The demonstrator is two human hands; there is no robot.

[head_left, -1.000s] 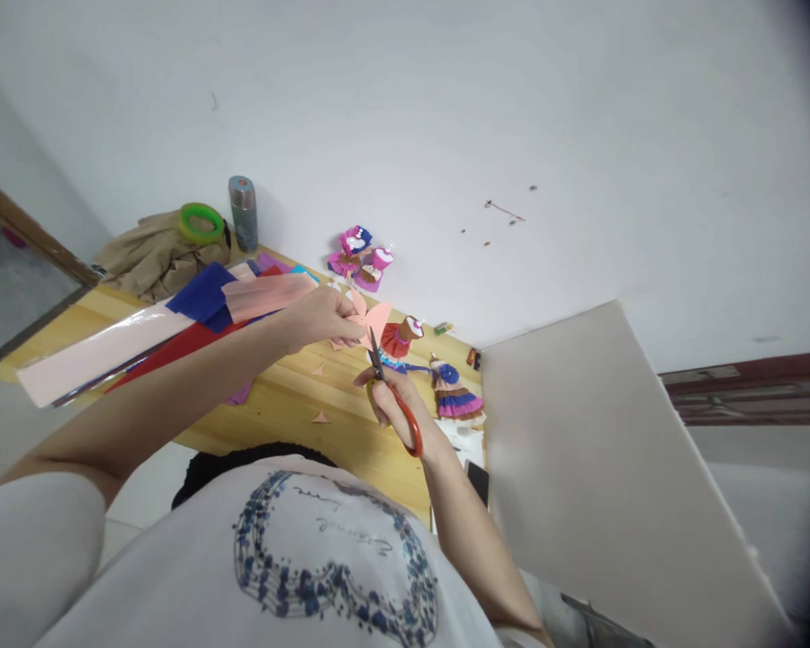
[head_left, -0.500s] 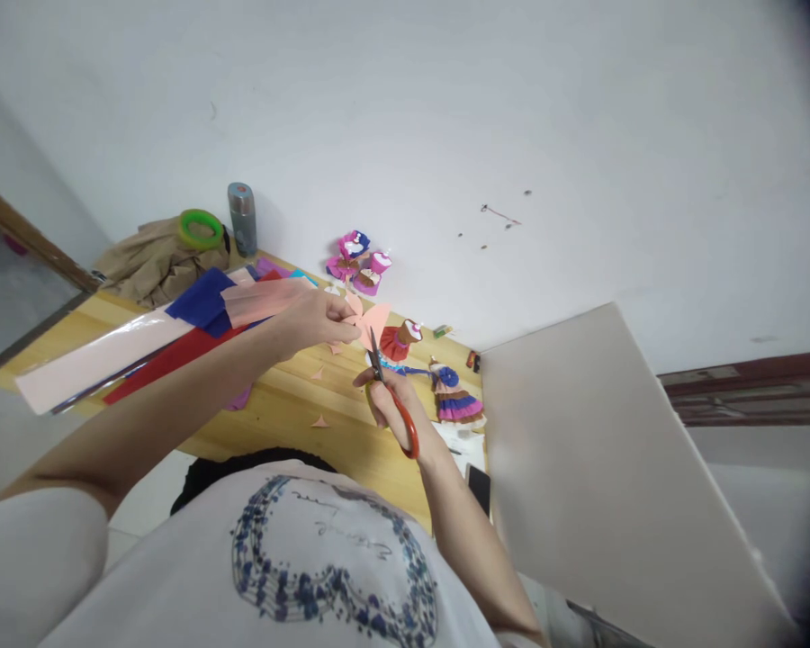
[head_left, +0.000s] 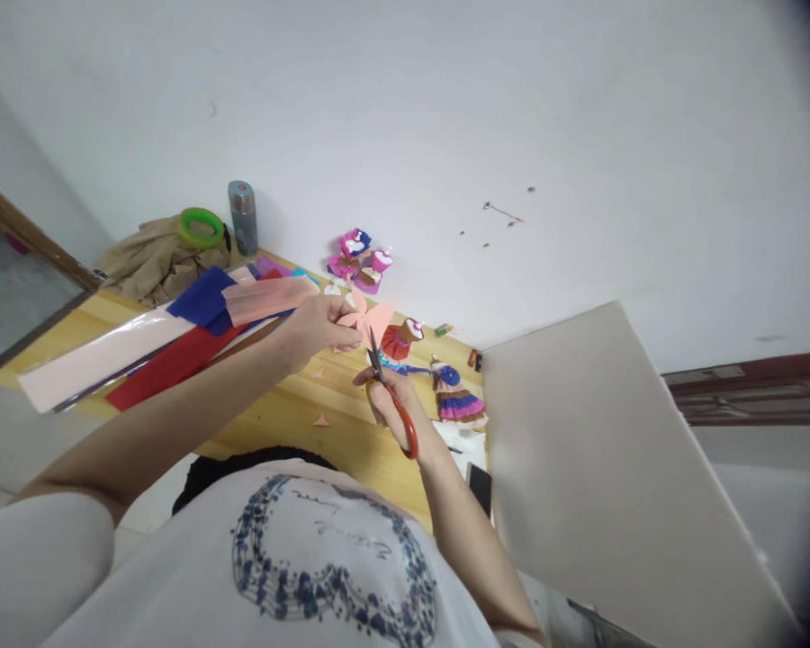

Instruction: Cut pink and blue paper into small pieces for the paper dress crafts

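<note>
A plain whitish wall [head_left: 405, 117] fills the upper view, with a few small dark marks right of its middle. Against its foot runs a light wooden table [head_left: 378, 459], streaked with grain. A large pale panel [head_left: 621, 468] stands at the table's right edge. Pale floor tiles [head_left: 152, 508] show below the table's left edge, and brown wooden trim [head_left: 31, 229] slants at far left. The light is soft.

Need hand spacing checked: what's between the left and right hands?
Between the left hand and right hand: the peach paper cutout, pinched by the left, and the blades of the scissors held in the right. Head view shows it.
</note>
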